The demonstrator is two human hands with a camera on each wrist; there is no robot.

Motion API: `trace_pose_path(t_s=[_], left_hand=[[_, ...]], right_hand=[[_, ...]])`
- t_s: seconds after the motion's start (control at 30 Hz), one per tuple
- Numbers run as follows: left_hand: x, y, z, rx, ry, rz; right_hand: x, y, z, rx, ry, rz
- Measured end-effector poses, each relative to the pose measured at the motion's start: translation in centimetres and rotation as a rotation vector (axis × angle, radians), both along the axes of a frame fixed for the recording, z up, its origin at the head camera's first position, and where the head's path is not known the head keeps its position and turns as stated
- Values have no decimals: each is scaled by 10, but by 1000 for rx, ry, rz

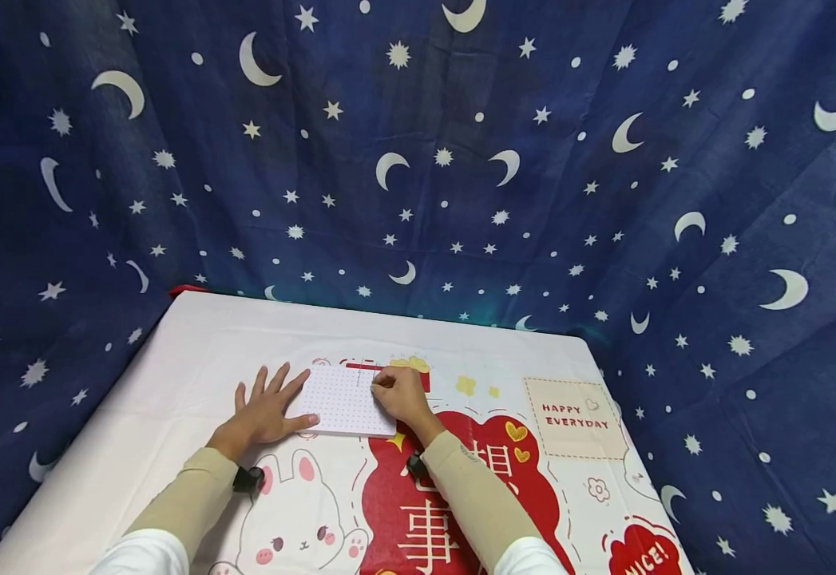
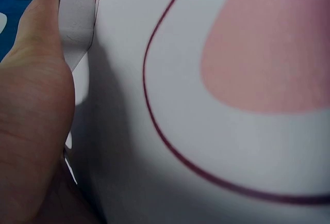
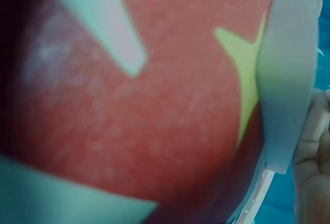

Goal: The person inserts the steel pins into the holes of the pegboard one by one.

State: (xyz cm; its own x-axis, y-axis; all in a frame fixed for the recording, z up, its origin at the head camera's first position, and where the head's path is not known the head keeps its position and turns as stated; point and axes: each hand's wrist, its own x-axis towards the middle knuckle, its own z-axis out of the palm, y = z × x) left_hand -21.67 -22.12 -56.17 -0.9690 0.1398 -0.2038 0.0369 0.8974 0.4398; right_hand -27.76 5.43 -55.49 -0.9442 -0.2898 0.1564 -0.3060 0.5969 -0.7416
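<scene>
A white board (image 1: 338, 409) with a grid of small dots or holes lies on the printed tablecloth. My left hand (image 1: 265, 411) rests spread at its left side, thumb and fingertips on the edge. In the left wrist view, the left hand (image 2: 36, 121) lies along the board's thick white side (image 2: 78, 15). Over the upper right of the board, my right hand (image 1: 399, 393) pinches what looks like a thin pin, mostly hidden by the fingers. Another thin pin (image 1: 358, 375) stands upright just left of it. The right wrist view shows the board's edge (image 3: 289, 74) and part of the right hand (image 3: 313, 157).
The white tablecloth (image 1: 202, 359) has red patches, a rabbit drawing (image 1: 303, 523) and a "Happy everyday" print (image 1: 576, 419). A dark blue curtain (image 1: 446, 200) with moons and stars hangs behind the table and along both sides.
</scene>
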Motion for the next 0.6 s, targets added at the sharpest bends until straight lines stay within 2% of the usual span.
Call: trace_pose_path(t_s=[0.37,0.5,0.6], left_hand=[[2,1,0,-3,12,-5],[1,0,0,3,28,-2],[6,0,-1,5,24,0]], right_hand=[[1,-1,-2,9,51,2],[1,-3,-2,18,40,-25],[6,-3,-3,16,5,-37]])
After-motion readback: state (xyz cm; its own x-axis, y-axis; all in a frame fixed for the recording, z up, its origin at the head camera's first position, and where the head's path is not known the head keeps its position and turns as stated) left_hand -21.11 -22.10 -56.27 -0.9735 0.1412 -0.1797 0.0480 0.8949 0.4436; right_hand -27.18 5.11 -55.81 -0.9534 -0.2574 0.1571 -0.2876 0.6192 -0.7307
